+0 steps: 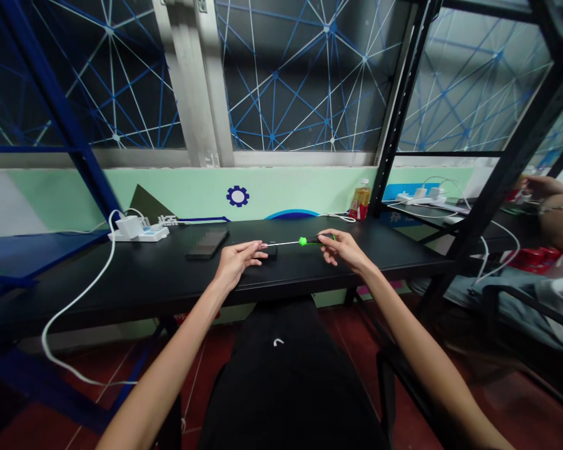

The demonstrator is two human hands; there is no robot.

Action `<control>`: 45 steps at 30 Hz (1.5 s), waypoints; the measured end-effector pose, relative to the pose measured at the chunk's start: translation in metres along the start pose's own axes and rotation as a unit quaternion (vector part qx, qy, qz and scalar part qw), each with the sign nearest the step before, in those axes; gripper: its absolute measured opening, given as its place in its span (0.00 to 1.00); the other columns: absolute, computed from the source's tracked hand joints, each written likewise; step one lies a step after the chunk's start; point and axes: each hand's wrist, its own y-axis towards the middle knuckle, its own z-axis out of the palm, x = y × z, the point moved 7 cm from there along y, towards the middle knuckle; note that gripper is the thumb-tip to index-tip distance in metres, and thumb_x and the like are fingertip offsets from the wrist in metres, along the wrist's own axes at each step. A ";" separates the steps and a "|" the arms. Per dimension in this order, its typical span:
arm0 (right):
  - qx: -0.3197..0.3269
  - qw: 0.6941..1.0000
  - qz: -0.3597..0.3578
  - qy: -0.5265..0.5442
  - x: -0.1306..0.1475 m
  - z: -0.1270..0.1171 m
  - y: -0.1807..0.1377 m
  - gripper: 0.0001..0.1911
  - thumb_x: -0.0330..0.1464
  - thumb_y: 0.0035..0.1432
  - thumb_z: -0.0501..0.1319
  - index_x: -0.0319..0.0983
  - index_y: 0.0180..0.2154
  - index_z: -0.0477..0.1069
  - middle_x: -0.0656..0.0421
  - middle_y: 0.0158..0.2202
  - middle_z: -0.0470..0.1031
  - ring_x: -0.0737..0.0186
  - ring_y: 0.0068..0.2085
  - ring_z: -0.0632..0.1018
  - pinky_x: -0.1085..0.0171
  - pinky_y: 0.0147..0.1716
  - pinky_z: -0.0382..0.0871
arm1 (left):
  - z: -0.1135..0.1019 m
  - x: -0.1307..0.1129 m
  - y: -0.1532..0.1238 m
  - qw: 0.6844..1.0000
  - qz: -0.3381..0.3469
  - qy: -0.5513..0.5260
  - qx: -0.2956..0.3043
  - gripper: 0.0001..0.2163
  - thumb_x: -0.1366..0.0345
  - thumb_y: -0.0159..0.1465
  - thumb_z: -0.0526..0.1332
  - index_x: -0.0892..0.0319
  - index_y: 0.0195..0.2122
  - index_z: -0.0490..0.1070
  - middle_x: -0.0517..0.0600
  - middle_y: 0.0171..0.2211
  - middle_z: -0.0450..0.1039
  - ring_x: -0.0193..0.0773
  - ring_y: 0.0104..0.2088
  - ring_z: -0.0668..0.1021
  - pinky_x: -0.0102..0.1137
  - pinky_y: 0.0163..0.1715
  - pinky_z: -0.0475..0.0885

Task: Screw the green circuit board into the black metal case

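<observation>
Screwdriver [303, 241] spanning the gap between two bare hands, seen from above and behind. Its long axis runs nearly crosswise to the wearer, parallel to the near edge of the desk [131, 284], with the handle end slightly higher in the view. The governing relation is that of tip to left fingers: the shaft points from the right hand [340, 250] straight toward the left hand [238, 259], and its tip meets the fingertips there. Neither hand is the nearer, since each touches one end.

Right hand: thumb and forefinger closed around the black part of the handle, the other fingers loosely curled beneath. Left hand: thumb and forefinger pinched together on the tip, the remaining fingers partly spread. A tiny reddish piece may also sit in this pinch, but it is too small to identify.

Hidden or unclear: the rear of the handle is partly covered by the right fingers. A small black box [272, 251] lies just beyond the left fingertips, partly covered by them and hard to separate from the dark desk. The slab [207, 244] farther left has a blurred upper face. A co-worker's arm [560, 219] is cut off at the right margin.
</observation>
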 end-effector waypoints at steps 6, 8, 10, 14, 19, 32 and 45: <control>-0.016 1.000 -0.013 -0.020 0.001 0.001 0.001 0.26 0.48 0.49 0.70 0.37 0.42 0.70 0.63 0.23 0.71 0.68 0.18 0.74 0.71 0.11 0.59 | -0.003 0.001 0.001 0.999 0.001 0.032 0.004 0.18 0.59 0.52 0.74 0.68 0.38 0.81 0.63 0.41 0.81 0.39 0.30 0.81 0.28 0.23 0.73; -0.017 0.999 -0.017 -0.023 0.000 0.001 0.002 0.26 0.49 0.49 0.70 0.37 0.42 0.71 0.63 0.23 0.71 0.68 0.18 0.74 0.71 0.11 0.59 | -0.003 0.002 0.002 0.998 0.012 0.062 0.002 0.18 0.58 0.52 0.73 0.68 0.39 0.81 0.64 0.41 0.81 0.40 0.30 0.81 0.29 0.22 0.73; -0.016 0.999 -0.020 -0.024 0.000 0.001 0.002 0.27 0.49 0.49 0.70 0.37 0.42 0.71 0.64 0.23 0.71 0.68 0.18 0.74 0.71 0.11 0.59 | -0.004 0.003 0.003 0.996 0.019 0.082 -0.001 0.19 0.58 0.52 0.73 0.68 0.38 0.81 0.64 0.40 0.81 0.40 0.29 0.81 0.30 0.22 0.73; -0.013 1.000 -0.021 -0.019 -0.002 0.001 0.002 0.27 0.49 0.49 0.70 0.37 0.42 0.70 0.64 0.23 0.71 0.68 0.18 0.74 0.71 0.11 0.59 | -0.004 0.006 0.004 0.995 0.024 0.094 -0.002 0.19 0.57 0.51 0.73 0.68 0.36 0.81 0.64 0.38 0.81 0.41 0.27 0.81 0.30 0.20 0.72; -0.012 0.999 -0.020 -0.024 -0.003 0.003 0.003 0.27 0.49 0.50 0.70 0.37 0.42 0.70 0.64 0.23 0.71 0.68 0.18 0.74 0.71 0.11 0.59 | -0.002 0.007 0.005 0.994 0.033 0.106 0.009 0.19 0.55 0.51 0.73 0.68 0.35 0.81 0.64 0.37 0.81 0.41 0.26 0.80 0.30 0.19 0.72; -0.007 1.000 -0.014 -0.023 -0.004 0.007 0.002 0.27 0.50 0.50 0.69 0.37 0.42 0.70 0.64 0.23 0.71 0.68 0.18 0.74 0.71 0.11 0.60 | 0.000 0.008 0.005 0.992 0.046 0.114 0.013 0.20 0.54 0.51 0.73 0.69 0.35 0.79 0.64 0.35 0.80 0.42 0.25 0.80 0.31 0.18 0.72; -0.008 1.000 -0.013 -0.022 -0.005 0.010 0.001 0.27 0.51 0.50 0.68 0.38 0.42 0.69 0.64 0.24 0.71 0.68 0.18 0.74 0.72 0.11 0.60 | 0.001 0.007 0.005 0.992 0.044 0.113 0.014 0.19 0.55 0.51 0.73 0.68 0.34 0.79 0.63 0.34 0.80 0.42 0.26 0.80 0.32 0.19 0.73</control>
